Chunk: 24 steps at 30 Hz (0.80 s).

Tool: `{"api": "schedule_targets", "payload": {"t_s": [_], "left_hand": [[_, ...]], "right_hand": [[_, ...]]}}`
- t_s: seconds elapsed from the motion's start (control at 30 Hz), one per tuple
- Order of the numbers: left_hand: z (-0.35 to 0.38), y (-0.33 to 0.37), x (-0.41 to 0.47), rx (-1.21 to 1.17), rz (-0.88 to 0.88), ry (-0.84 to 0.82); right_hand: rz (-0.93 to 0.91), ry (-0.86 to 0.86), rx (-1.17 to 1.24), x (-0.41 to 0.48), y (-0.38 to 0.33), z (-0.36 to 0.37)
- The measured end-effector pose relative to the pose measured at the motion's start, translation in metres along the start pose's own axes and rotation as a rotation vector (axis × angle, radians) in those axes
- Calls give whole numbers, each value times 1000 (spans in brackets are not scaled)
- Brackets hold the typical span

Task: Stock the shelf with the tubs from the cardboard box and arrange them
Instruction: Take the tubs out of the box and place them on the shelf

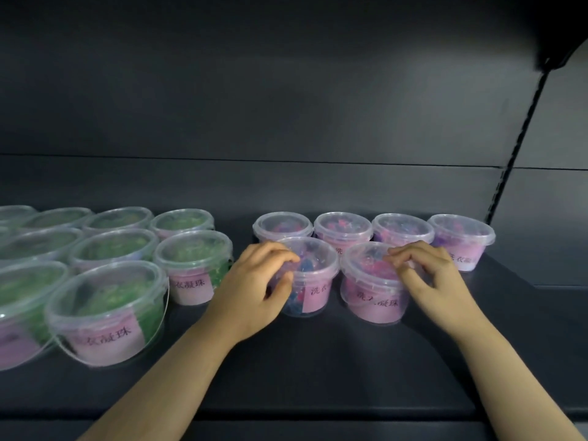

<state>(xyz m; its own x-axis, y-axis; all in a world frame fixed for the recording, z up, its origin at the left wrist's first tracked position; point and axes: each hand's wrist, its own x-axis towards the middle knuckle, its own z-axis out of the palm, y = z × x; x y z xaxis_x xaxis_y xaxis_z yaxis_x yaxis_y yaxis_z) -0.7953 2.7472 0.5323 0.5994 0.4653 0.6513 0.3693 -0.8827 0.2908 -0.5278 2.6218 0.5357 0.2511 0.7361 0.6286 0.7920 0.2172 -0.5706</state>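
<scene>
Dark shelf (318,370), two pink-filled tubs at the front. Left hand (257,288) is curled round the left tub (315,296), right hand (432,278) grips the right tub (369,294) at its rim. Both stand just in front of a back row (342,227) of four — green tubs (191,262) off to the left.

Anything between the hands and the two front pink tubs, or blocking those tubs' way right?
Nothing visible. The left hand grips the front-left tub, the right hand pinches the front-right tub at its rim. Right of them the shelf is bare; the back row stands directly behind.
</scene>
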Motion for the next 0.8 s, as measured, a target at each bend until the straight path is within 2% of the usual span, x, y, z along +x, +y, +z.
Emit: {"api": "schedule_targets", "payload": {"t_s": [0.2, 0.3, 0.4, 0.57, 0.8], "left_hand": [[-1, 4, 0, 159, 65, 25], [0, 4, -1, 218, 88, 64], [-1, 4, -3, 206, 116, 77], [-4, 9, -7, 78, 186, 111], [-4, 10, -9, 34, 127, 69]], "right_hand": [[-98, 78, -106, -3, 0, -1], [-98, 48, -156, -8, -1, -5], [-147, -25, -208, -11, -1, -6], [-144, 21, -268, -8, 1, -4], [-99, 44, -191, -11, 2, -6]]}}
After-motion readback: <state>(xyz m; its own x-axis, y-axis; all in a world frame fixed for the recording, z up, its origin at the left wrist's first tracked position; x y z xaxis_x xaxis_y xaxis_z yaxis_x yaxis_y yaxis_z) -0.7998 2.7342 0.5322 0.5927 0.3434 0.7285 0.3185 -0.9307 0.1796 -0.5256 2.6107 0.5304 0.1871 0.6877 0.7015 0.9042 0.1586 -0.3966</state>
